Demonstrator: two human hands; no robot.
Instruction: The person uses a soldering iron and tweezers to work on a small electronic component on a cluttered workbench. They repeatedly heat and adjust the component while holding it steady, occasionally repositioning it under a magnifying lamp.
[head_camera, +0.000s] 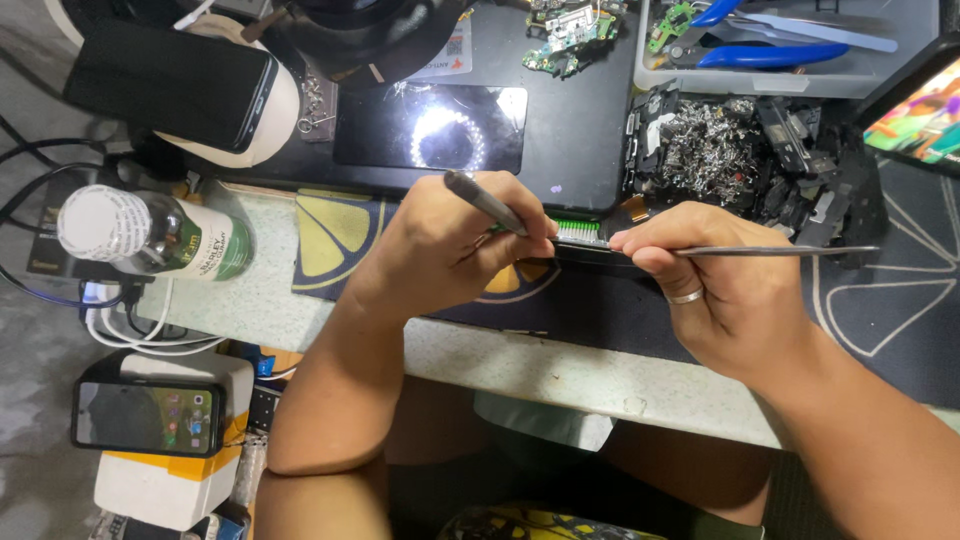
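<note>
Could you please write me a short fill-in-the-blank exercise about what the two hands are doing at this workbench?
1. The left hand holds a thin grey tool like a ____.
2. The right hand wears a ____ on one finger and grips a slim metal rod.
3. Both tool tips meet at a small part with a ____ strip.
4. In the grey tray at the top lie pliers with ____ handles.

Missing words: pen; ring; green; blue
</note>
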